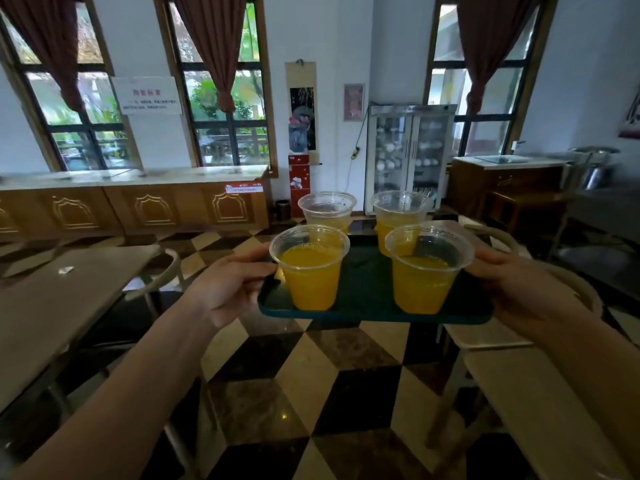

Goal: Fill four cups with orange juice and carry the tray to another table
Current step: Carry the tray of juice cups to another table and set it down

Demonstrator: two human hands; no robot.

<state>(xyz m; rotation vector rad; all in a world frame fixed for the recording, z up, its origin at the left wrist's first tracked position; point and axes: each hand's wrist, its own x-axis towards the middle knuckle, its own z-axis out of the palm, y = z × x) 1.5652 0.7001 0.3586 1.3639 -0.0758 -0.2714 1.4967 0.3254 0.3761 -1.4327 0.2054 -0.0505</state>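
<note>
A dark green tray is held level in the air over the checkered floor. My left hand grips its left edge and my right hand grips its right edge. On it stand clear plastic cups with orange juice: a near left cup, a near right cup, a far left cup and a far right cup. All stand upright, each partly filled.
A grey table with a small wrapper lies to the left, chairs beside it. A light table and a curved chair back sit at the right. A wooden counter and a glass cabinet line the far wall.
</note>
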